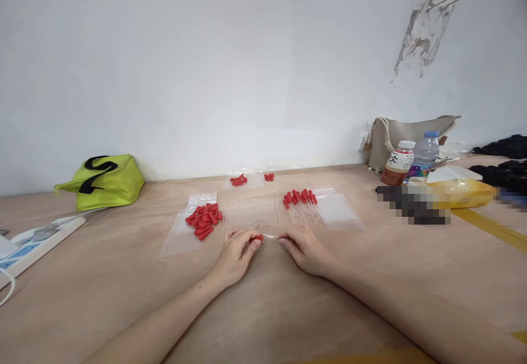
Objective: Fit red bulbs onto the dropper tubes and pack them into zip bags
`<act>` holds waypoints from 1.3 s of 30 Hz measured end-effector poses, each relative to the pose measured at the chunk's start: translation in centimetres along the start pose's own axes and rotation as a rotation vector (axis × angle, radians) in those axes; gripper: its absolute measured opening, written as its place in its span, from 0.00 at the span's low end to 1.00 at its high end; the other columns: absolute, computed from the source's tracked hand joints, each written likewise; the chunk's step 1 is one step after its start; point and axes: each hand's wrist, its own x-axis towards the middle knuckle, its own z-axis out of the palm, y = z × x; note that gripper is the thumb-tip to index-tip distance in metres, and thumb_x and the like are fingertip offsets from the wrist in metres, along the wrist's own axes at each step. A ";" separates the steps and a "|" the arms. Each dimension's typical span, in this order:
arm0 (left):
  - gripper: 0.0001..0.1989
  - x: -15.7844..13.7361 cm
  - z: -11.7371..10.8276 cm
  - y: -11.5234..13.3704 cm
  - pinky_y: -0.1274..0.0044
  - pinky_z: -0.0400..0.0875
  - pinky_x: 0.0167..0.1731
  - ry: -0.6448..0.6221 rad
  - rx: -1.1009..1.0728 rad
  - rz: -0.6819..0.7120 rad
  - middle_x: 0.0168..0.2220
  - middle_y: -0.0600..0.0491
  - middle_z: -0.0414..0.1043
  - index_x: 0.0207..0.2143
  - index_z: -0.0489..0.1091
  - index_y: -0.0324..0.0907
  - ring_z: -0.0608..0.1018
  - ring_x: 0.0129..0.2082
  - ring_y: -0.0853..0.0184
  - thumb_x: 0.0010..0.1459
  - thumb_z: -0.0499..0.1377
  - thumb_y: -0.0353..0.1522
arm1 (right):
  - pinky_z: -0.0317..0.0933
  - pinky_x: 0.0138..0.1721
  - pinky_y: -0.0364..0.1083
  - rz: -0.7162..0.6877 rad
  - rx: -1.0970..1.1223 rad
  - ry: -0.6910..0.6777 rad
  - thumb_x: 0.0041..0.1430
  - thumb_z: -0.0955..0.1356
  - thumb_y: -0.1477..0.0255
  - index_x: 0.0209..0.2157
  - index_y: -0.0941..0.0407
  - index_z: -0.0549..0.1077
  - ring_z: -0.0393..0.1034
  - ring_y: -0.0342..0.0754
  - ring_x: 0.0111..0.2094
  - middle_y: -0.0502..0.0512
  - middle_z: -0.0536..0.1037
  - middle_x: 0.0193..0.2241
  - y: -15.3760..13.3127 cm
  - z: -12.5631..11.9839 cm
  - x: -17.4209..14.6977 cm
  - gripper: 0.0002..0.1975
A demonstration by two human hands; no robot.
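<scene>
My left hand (236,254) pinches a red rubber bulb (257,238) at its fingertips. My right hand (303,248) holds the other end of a clear glass dropper tube (272,236) that runs between both hands. Just beyond my hands lies a row of bare glass tubes (251,214). To its left, a pile of loose red bulbs (203,220) rests on a clear bag (177,238). To the right are several finished droppers with red bulbs (300,202), next to a clear zip bag (340,210).
More red bulbs and tubes (247,179) lie near the wall. A lime green bag (102,180) sits at the left, a power strip (37,240) at the far left. Bottles (398,162), a beige bag (405,133) and a yellow packet (465,191) crowd the right.
</scene>
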 end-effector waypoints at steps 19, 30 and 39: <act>0.09 -0.4 -0.4 0.4 0.69 0.49 0.48 -0.038 0.054 0.180 0.25 0.57 0.71 0.31 0.67 0.42 0.71 0.26 0.72 0.60 0.49 0.33 | 0.41 0.35 0.46 -0.135 -0.246 -0.024 0.57 0.59 0.74 0.27 0.57 0.69 0.59 0.40 0.25 0.51 0.73 0.24 0.1 -0.4 -0.1 0.10; 0.07 -0.6 -0.2 0.6 0.69 0.53 0.46 -0.073 0.107 0.260 0.25 0.56 0.69 0.31 0.67 0.41 0.70 0.27 0.70 0.58 0.51 0.31 | 0.40 0.33 0.45 -0.170 -0.278 -0.022 0.56 0.58 0.75 0.27 0.57 0.68 0.57 0.40 0.23 0.50 0.72 0.23 -0.6 0.2 -0.4 0.09; 0.08 -0.5 -0.4 0.6 0.67 0.53 0.47 -0.074 0.102 0.222 0.27 0.54 0.71 0.32 0.68 0.42 0.72 0.29 0.68 0.58 0.51 0.33 | 0.41 0.35 0.46 -0.193 -0.351 -0.102 0.57 0.59 0.72 0.28 0.56 0.70 0.60 0.42 0.27 0.52 0.72 0.24 -1.2 -0.5 0.1 0.10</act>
